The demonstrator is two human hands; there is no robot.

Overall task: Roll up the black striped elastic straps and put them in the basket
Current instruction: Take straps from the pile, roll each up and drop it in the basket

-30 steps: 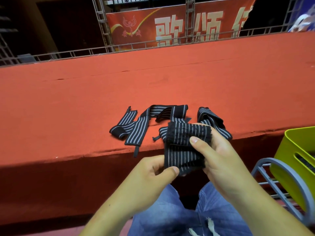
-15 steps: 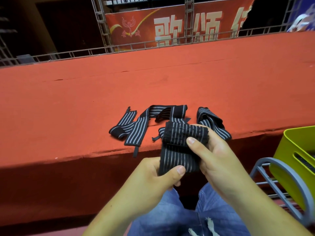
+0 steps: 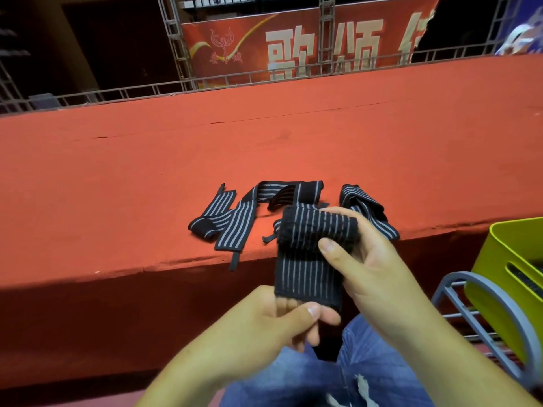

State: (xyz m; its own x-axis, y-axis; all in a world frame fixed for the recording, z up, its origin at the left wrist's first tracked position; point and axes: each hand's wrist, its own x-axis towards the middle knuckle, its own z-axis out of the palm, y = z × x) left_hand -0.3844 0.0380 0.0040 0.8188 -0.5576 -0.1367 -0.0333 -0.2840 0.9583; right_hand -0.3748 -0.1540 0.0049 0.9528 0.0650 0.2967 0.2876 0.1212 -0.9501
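Note:
I hold a black striped elastic strap (image 3: pixel 308 259) in front of the red ledge, its top part wound into a roll. My right hand (image 3: pixel 361 259) grips the roll, thumb across its front. My left hand (image 3: pixel 273 324) pinches the strap's loose lower end between thumb and fingers. A loose strap (image 3: pixel 235 218) lies unrolled on the ledge to the left. Another folded strap (image 3: pixel 364 207) lies on the ledge behind my right hand. The lime-green basket (image 3: pixel 496 259) stands at the right edge, with something dark and striped visible through its handle slot.
The red carpeted ledge (image 3: pixel 264 148) runs across the view, its front edge just beyond my hands. The basket rests on a grey metal rack (image 3: pixel 493 306) at lower right. A metal truss (image 3: pixel 176 45) and red banner (image 3: pixel 308 42) stand behind. My jeans-clad knees (image 3: pixel 338 377) are below.
The roll in my right hand has grown thicker as more strap wound onto it. My left hand slid down to the strap's free lower end.

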